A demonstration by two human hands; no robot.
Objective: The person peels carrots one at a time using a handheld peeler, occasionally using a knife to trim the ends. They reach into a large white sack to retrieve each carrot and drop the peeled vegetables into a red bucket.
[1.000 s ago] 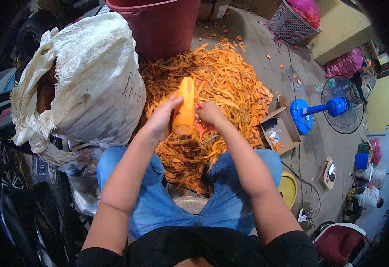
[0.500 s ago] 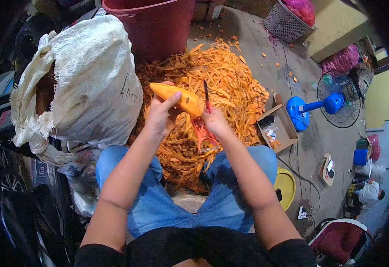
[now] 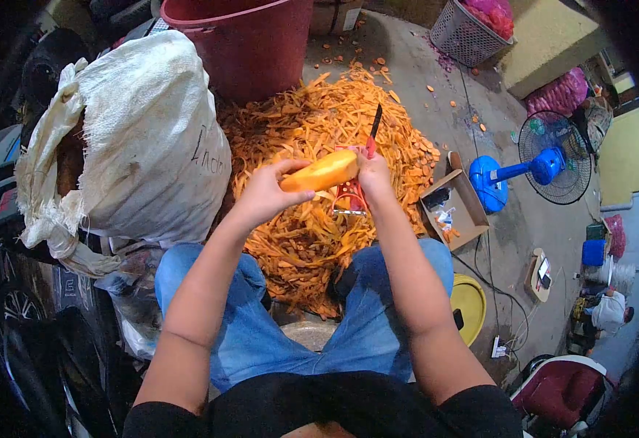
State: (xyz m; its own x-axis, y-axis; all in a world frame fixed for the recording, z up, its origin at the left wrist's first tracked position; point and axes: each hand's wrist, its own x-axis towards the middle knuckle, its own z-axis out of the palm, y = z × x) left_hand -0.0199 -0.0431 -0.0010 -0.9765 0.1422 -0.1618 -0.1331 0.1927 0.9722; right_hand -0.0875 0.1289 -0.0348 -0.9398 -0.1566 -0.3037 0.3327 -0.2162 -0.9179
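Observation:
My left hand (image 3: 272, 191) is closed around a thick, peeled orange root vegetable (image 3: 323, 172), held nearly level above the peelings. Its right end meets my right hand (image 3: 375, 177). That hand grips a knife (image 3: 376, 124) with a red handle and a dark blade pointing up and away. A red peeler (image 3: 349, 198) also hangs from my right hand, its wide metal head toward me. Below both hands spreads a large heap of orange peelings (image 3: 312, 255), reaching to my feet.
On the left stands a white woven sack (image 3: 151, 139). A maroon tub (image 3: 254, 58) is behind the heap. To the right are an open cardboard box (image 3: 469, 212), a blue fan (image 3: 489, 182), a yellow lid-like disc (image 3: 473, 321) and cables. A person (image 3: 608, 312) is far right.
The vegetable has turned in my left hand, from slanting down rightward to slightly up rightward. My right hand has moved right and up a little, with the knife and peeler.

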